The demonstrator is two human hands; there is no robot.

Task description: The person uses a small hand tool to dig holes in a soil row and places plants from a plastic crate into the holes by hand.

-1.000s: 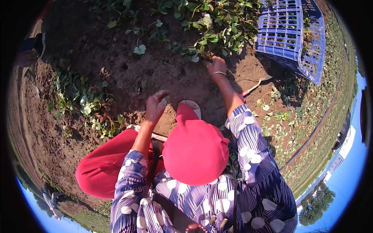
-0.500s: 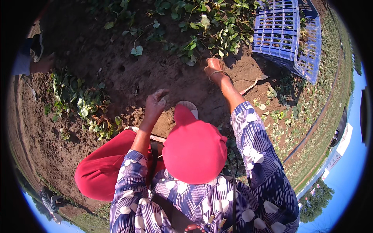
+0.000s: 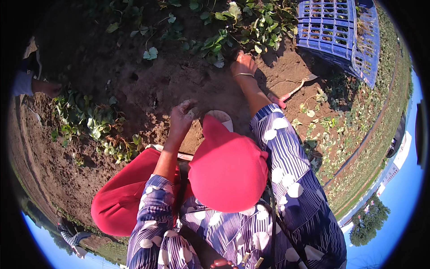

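My right hand (image 3: 244, 65), with a thin band at the wrist, reaches down to the soil at the edge of leafy green plants (image 3: 219, 42). Its fingers are closed; their tips lie in shade, so what they grip cannot be made out. Over the bare soil (image 3: 197, 85), nearer to me, hovers my left hand (image 3: 182, 117), smeared with dirt. Its fingers bend loosely, apart from the thumb, with nothing seen between them. A small hand tool (image 3: 293, 89) with a red handle and metal blade lies on the ground to the right of my right wrist.
A blue plastic crate (image 3: 327, 27) stands tilted at the far right. Another clump of plants (image 3: 92, 116) grows at left. Another person's hand (image 3: 47, 87) shows at the left edge, and a distant person (image 3: 71, 237) bends at lower left. My red-clad knee (image 3: 121, 197) is folded at left.
My right hand has moved slightly farther away and left, deeper into the edge of the plants, uncovering the tool's red handle. The left hand stays nearly in place. The view has shifted slightly.
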